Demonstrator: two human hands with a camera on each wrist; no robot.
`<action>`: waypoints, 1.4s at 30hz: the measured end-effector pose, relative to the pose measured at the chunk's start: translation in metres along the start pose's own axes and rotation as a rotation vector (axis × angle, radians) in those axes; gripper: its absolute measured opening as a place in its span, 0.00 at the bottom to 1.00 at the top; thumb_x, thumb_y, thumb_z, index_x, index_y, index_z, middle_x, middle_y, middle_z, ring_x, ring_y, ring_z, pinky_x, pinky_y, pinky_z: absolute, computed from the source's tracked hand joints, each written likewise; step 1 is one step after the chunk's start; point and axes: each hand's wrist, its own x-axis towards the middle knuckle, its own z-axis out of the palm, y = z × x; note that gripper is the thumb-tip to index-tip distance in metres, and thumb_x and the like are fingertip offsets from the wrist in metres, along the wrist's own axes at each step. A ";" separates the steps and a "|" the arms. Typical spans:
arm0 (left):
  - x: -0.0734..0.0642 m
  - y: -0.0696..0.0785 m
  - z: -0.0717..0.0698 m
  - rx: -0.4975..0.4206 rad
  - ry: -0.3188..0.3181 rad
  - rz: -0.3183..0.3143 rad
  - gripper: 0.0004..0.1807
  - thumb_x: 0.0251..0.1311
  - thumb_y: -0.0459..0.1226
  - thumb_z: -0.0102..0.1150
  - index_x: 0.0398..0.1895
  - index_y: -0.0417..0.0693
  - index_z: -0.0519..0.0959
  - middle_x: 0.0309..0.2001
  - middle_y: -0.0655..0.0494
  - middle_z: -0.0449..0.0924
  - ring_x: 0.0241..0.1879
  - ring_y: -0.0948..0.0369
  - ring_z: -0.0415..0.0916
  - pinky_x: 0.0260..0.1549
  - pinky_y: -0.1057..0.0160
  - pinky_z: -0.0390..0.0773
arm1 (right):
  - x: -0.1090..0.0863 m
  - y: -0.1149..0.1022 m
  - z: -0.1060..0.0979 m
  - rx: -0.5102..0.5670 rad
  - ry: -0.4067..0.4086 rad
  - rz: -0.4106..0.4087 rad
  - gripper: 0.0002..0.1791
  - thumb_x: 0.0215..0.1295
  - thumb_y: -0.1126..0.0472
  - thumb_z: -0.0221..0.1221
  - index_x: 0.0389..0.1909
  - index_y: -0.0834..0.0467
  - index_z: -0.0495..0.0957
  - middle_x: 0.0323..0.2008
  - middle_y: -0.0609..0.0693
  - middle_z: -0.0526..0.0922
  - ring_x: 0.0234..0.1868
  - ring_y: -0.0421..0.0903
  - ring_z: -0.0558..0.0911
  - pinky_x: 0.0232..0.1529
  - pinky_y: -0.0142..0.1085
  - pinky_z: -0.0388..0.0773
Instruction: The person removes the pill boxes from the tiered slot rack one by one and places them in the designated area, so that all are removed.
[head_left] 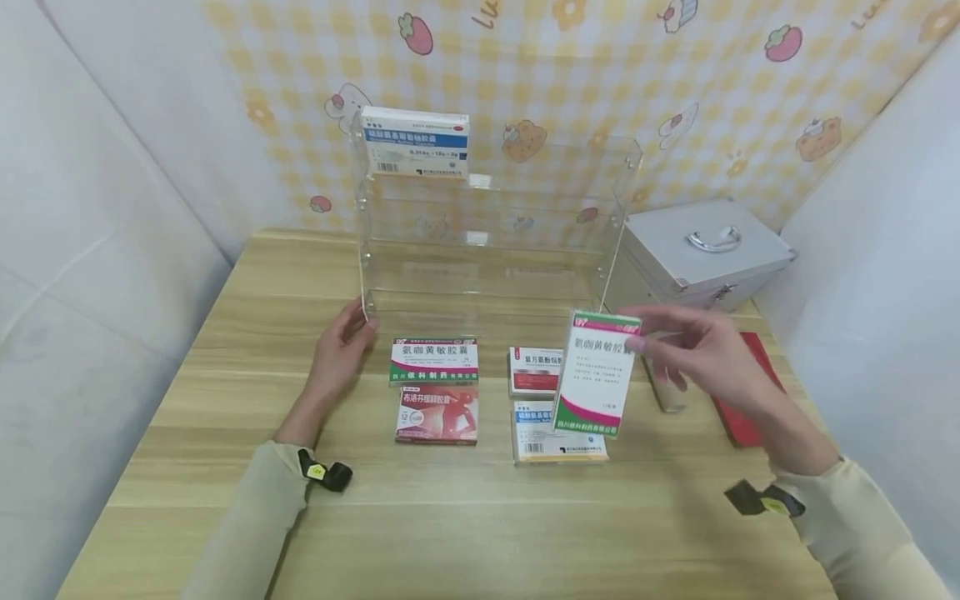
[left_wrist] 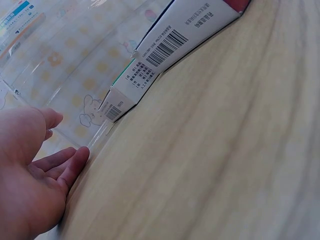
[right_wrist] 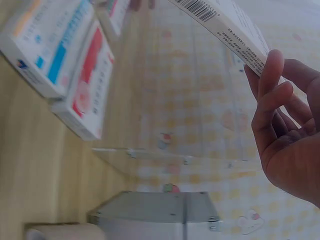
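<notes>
My right hand [head_left: 693,350] pinches an upright white medicine box [head_left: 592,375] with green and pink bands, by its upper right edge. It is above the table, in front of two boxes it partly covers: a red-and-white box [head_left: 531,371] and a blue-and-white box [head_left: 555,446]. My left hand [head_left: 341,350] is at the lower left corner of a clear acrylic rack [head_left: 480,304], its fingers loosely bent against the side. In the left wrist view, nothing shows pinched in the left hand [left_wrist: 40,175]. The right wrist view shows the held box [right_wrist: 235,35] between thumb and fingers.
Another green-and-pink box [head_left: 433,362] and a red capsule box [head_left: 437,417] lie before the rack. A blue-and-white box [head_left: 416,142] stands on its top tier, at left. A silver case [head_left: 705,250] and a red flat object [head_left: 750,392] are at right.
</notes>
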 end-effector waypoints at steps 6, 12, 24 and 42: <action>0.009 -0.018 0.000 0.001 0.030 0.012 0.30 0.72 0.45 0.52 0.75 0.58 0.59 0.69 0.46 0.65 0.64 0.48 0.67 0.56 0.55 0.76 | -0.013 0.023 0.020 0.030 -0.067 0.063 0.25 0.64 0.58 0.66 0.62 0.53 0.76 0.30 0.55 0.84 0.16 0.54 0.76 0.11 0.37 0.70; 0.009 -0.018 0.001 0.015 0.030 0.004 0.30 0.72 0.45 0.52 0.75 0.58 0.60 0.69 0.46 0.66 0.64 0.50 0.67 0.56 0.56 0.76 | -0.019 0.042 0.030 0.077 -0.124 0.082 0.25 0.66 0.59 0.64 0.64 0.52 0.74 0.44 0.54 0.84 0.17 0.56 0.77 0.11 0.35 0.70; -0.006 0.020 0.001 0.028 -0.004 -0.036 0.31 0.73 0.40 0.50 0.76 0.50 0.57 0.70 0.42 0.63 0.66 0.47 0.64 0.60 0.52 0.72 | -0.034 0.072 0.053 0.127 -0.142 0.225 0.25 0.62 0.54 0.67 0.60 0.50 0.77 0.39 0.61 0.84 0.18 0.64 0.74 0.11 0.36 0.69; -0.006 0.022 0.001 0.006 0.007 -0.037 0.30 0.72 0.38 0.51 0.75 0.49 0.58 0.69 0.42 0.64 0.65 0.48 0.66 0.59 0.53 0.73 | -0.045 0.103 0.067 0.174 -0.154 0.260 0.25 0.63 0.55 0.66 0.62 0.50 0.76 0.38 0.60 0.84 0.17 0.54 0.76 0.12 0.33 0.68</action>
